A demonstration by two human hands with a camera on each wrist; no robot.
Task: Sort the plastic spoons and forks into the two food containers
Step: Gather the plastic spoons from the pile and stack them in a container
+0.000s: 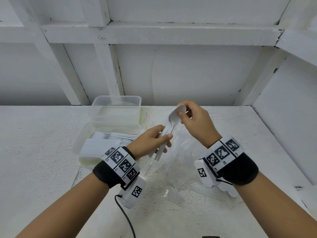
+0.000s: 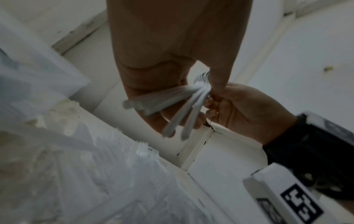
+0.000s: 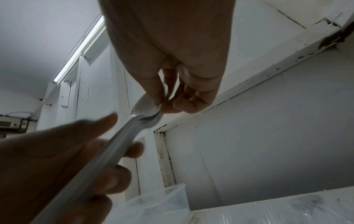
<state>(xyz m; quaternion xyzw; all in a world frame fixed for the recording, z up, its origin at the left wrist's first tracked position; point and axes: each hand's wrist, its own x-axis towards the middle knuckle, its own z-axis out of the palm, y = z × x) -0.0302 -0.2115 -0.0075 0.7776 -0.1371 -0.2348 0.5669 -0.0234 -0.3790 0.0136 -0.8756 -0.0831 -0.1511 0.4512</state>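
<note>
A stack of white plastic spoons (image 1: 173, 121) (image 2: 168, 106) (image 3: 141, 115) is held in the air between both hands over the table. My left hand (image 1: 159, 140) (image 2: 184, 97) grips the handles, which fan out below it. My right hand (image 1: 185, 112) (image 3: 162, 104) pinches the stacked bowls at the top. The near clear container (image 1: 85, 134) on the left holds rows of white forks (image 1: 113, 138) (image 2: 122, 144). Behind it stands the far clear container (image 1: 116, 102) (image 3: 162, 201); its contents are not clear to me.
A crumpled clear plastic bag (image 1: 180, 162) lies on the white table (image 1: 42, 143) under and between my hands. A black cable (image 1: 127, 219) runs from my left wrist. White wall framing (image 1: 106, 66) closes the back, and a side wall (image 1: 284, 134) the right.
</note>
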